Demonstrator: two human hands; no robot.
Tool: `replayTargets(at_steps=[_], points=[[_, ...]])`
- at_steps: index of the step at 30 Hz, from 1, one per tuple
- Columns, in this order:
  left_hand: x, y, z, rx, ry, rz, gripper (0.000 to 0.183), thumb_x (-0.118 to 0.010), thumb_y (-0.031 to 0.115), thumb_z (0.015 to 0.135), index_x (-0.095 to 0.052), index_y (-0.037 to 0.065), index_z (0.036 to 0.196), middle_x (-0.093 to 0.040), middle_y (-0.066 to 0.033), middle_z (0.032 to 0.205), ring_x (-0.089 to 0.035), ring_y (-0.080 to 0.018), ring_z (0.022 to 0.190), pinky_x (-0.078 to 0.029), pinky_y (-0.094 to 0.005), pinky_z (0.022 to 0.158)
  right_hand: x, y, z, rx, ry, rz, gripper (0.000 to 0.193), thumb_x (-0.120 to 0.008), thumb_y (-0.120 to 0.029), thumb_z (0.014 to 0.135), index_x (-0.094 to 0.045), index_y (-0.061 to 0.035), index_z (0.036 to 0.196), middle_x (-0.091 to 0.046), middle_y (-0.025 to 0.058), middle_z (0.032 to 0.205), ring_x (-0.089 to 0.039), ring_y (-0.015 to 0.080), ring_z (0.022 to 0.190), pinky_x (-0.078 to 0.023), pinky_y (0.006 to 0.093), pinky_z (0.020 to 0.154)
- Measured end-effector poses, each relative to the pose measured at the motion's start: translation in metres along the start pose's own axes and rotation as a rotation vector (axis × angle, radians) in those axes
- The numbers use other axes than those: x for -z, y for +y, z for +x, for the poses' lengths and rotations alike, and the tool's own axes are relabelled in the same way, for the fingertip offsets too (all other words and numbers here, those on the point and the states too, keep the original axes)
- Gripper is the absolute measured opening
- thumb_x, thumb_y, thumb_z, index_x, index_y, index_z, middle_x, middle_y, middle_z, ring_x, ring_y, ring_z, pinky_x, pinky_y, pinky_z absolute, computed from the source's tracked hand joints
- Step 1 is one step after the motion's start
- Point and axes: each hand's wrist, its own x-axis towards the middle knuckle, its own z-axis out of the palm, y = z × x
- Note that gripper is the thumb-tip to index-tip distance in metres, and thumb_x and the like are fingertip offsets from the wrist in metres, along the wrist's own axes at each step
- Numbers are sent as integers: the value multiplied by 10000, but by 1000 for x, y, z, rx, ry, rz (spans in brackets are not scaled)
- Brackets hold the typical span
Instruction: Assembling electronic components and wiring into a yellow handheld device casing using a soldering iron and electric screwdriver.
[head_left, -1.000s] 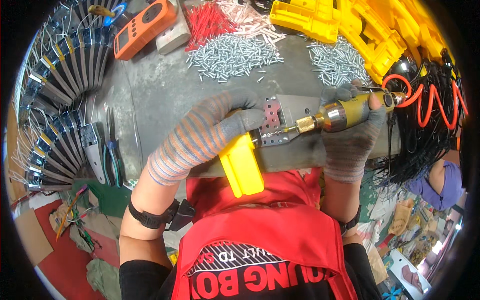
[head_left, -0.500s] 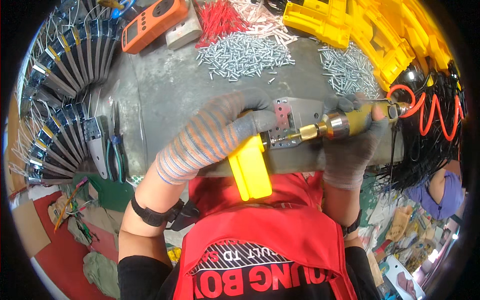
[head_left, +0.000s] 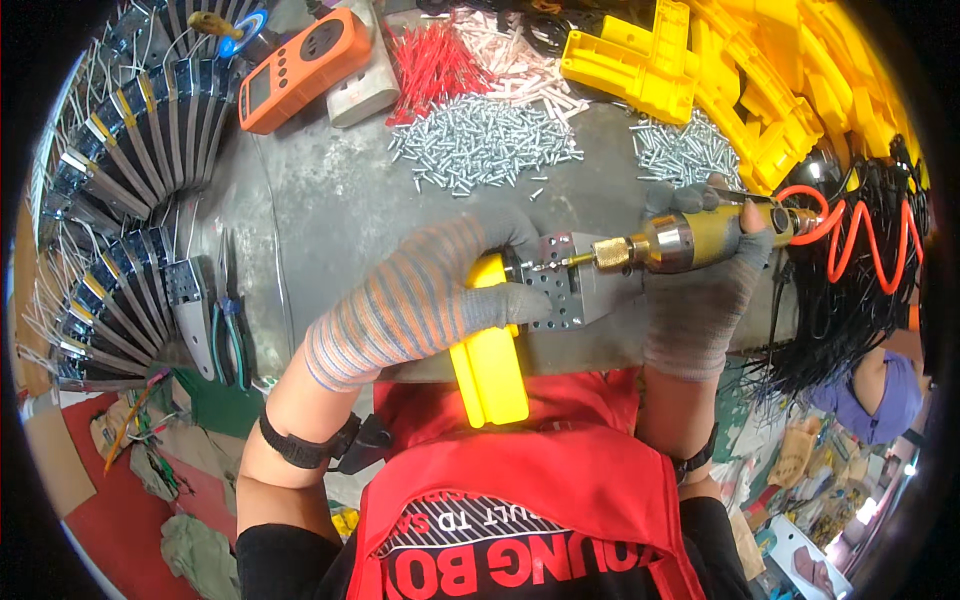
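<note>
My left hand [head_left: 425, 280], in a grey-and-orange striped glove, is closed around a yellow plastic housing [head_left: 492, 375]. A perforated metal plate [head_left: 558, 296] sticks out to the right of the housing, beside my thumb and fingers. In my gloved right hand [head_left: 700, 300] lies an air screwdriver [head_left: 672, 243], yellow-green with a brass chuck, held level and pointing left. Its thin bit reaches a screw at the plate's upper left part, next to the housing. An orange coiled hose [head_left: 880, 275] runs from the driver's rear.
Silver screws [head_left: 480, 145] are heaped at the back middle, with another screw pile [head_left: 685, 150] to the right. Beyond are red wire pieces [head_left: 435, 70] and more yellow housings [head_left: 640, 65]. An orange meter [head_left: 305, 70], pliers [head_left: 230, 320] and stacked metal plates with wires [head_left: 110, 290] stand left.
The housing and plate have tilted and moved slightly toward me. The driver's bit has shifted from the plate's lower part to its upper part. Both hands keep their hold.
</note>
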Motion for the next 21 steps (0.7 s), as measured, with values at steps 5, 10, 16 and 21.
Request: replayTargets(at_steps=[5, 10, 16, 21], points=[[3, 3, 2, 11, -20, 21, 346, -729, 269, 779, -597, 80, 1036, -615, -46, 933, -580, -138, 894, -469, -308, 831, -3, 1, 2, 6, 32, 24, 325, -528, -358, 929, -526, -71, 1081, -537, 30, 901, -557, 160, 855, -492, 321, 724], [4, 7, 0, 32, -20, 25, 346, -724, 277, 784, -592, 67, 1025, -624, -70, 922, -596, -154, 890, -472, -318, 815, -4, 2, 0, -27, -15, 7, 324, -536, -360, 925, -521, -72, 1072, -529, 22, 892, -549, 163, 841, -494, 322, 725], [-2, -4, 2, -68, -2, 70, 356, -725, 301, 790, -593, 67, 1023, -623, -79, 896, -608, -171, 877, -477, -322, 811, -6, 6, -2, 12, 32, 7, 332, -554, -376, 914, -519, -85, 1071, -525, 16, 879, -546, 177, 837, -489, 336, 711], [-2, -7, 3, -61, 20, 25, 386, -735, 289, 797, -581, 53, 1061, -619, -58, 1009, -596, -156, 931, -476, -309, 839, -9, 10, -4, -15, 6, -26, 339, -567, -394, 903, -526, -109, 1081, -545, 20, 889, -559, 186, 833, -490, 347, 709]])
